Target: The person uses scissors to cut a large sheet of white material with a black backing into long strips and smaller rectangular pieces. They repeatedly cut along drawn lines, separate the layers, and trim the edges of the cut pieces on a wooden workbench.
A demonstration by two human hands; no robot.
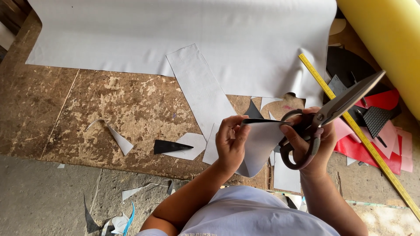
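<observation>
My left hand (230, 143) pinches the left end of a small grey sheet piece (261, 144) with a black underside, held in the air above the worn wooden board (131, 105). The same piece's right end is under the thumb of my right hand (315, 146), which also grips a pair of large brown-handled scissors (337, 109). Their blades are closed and point up to the right, away from the piece. A long grey strip (199, 85) lies on the board just beyond my hands.
A wide grey sheet (175, 30) covers the far side of the board. A yellow ruler (363, 140) runs diagonally at right over red, pink and black scraps (376, 118). A yellow roll (389, 35) fills the top right corner. Grey and black offcuts (175, 146) lie on board and floor.
</observation>
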